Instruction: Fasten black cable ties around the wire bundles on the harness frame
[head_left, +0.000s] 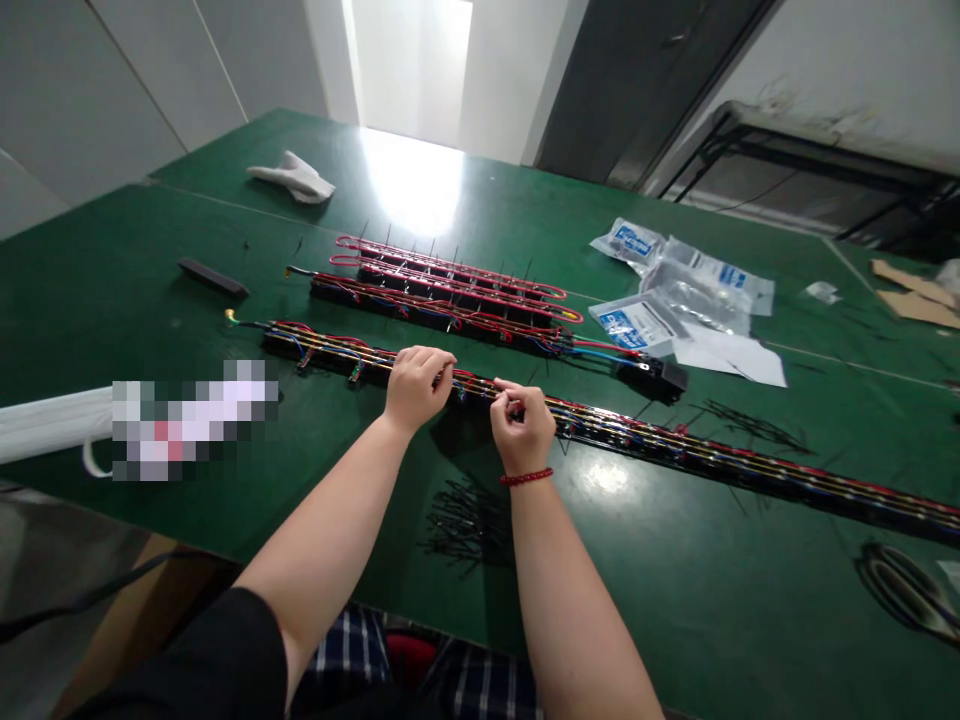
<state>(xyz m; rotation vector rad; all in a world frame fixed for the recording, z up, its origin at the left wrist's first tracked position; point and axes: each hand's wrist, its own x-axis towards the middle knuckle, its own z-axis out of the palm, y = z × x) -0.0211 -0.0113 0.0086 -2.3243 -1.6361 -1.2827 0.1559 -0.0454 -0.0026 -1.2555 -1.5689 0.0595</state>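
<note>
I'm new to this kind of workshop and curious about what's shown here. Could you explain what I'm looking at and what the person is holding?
This picture comes from a camera worn on a person's head, looking down at their own bare arms; there is no machine. Their left hand is curled over a long black bar that carries red, yellow and blue wires. Their right hand, with a red bead bracelet at the wrist, pinches those wires. Behind it lie more wired bars with red loops. The green work table also holds clear plastic bags with blue labels, a white cloth and loose black cable ties.
</note>
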